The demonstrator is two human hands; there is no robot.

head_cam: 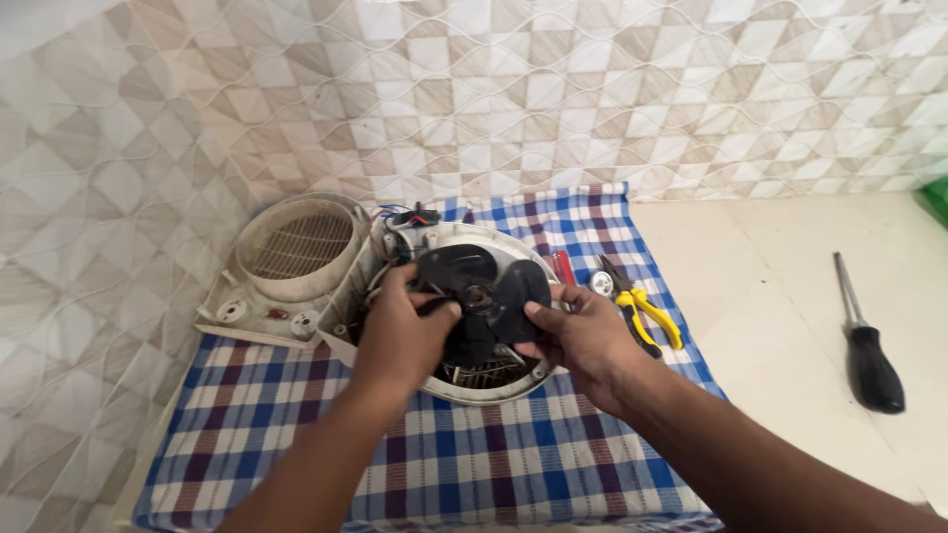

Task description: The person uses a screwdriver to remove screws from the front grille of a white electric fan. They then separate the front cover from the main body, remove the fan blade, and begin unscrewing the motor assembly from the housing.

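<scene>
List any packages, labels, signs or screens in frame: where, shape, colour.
None show: no package, label, sign or screen.
What is there: both hands, left hand and right hand, grip a black fan blade over a round white housing on a blue checked cloth.
Yellow-handled pliers lie on the cloth's right edge; a black-handled screwdriver lies on the floor beyond.

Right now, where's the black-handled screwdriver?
In the head view, the black-handled screwdriver lies on the bare pale surface at far right, off the checked cloth, to the right of the yellow-handled pliers and beyond the right hand.
</scene>
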